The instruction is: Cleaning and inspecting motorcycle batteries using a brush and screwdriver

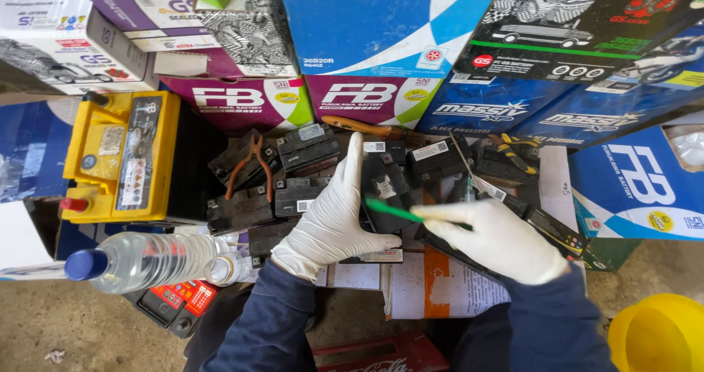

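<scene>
My left hand [334, 214], in a white glove, is wrapped around a small black battery [386, 189] standing among several other small black batteries [282, 185]. My right hand [499, 240], also gloved, grips a green-handled tool [392, 211] whose tip points left onto the held battery. Both sleeves are dark blue.
A large yellow-topped battery [121, 156] sits at the left. Orange-handled pliers [253, 163] lie on the batteries; a clear bottle with a blue cap [143, 258] lies in front. Stacked cardboard boxes [381, 27] wall the back and right. A yellow bucket [656, 335] is at bottom right.
</scene>
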